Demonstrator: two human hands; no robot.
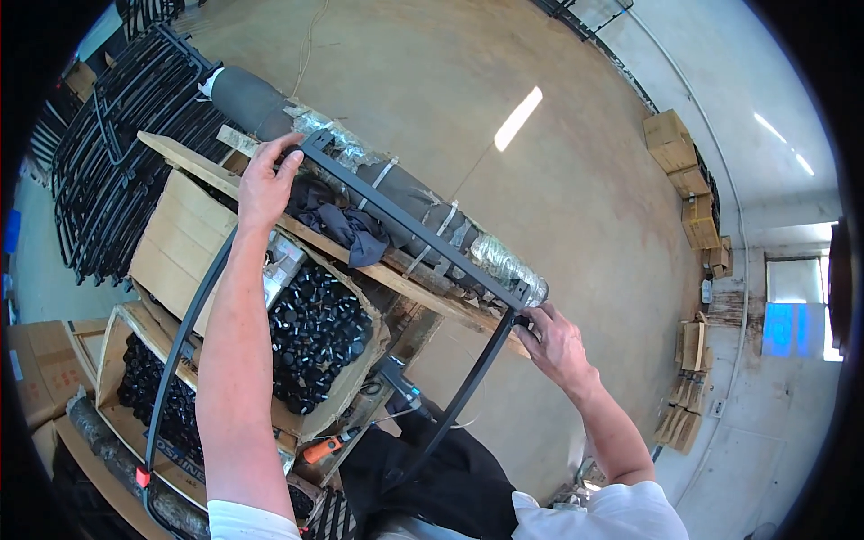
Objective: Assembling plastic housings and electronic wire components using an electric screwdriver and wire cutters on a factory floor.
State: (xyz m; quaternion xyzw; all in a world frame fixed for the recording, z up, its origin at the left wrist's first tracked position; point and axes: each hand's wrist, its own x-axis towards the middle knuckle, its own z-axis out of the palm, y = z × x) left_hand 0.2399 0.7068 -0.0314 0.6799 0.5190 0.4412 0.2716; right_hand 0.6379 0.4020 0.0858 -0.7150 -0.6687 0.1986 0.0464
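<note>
A black metal tube frame (409, 220) spans the view, its long straight bar resting over or just above a padded roller-like beam. My left hand (267, 180) is closed round the frame's far left corner, thumb near a small bracket. At the right end of the bar, my right hand (555, 342) grips the other corner, fingers curled at the joint. One curved side of the frame runs down on the left past my forearm, with a small red piece (142, 476) on it. The other side slopes toward my lap, over dark clothing.
Open cartons hold many black plastic caps (315, 333). An orange-handled tool (326, 447) and a blue-grey air tool (398, 382) lie beside them. Dark cloth (342, 220) lies by the wrapped beam (409, 193). Black frames (117, 171) are stacked at left; cartons (673, 144) line the right wall.
</note>
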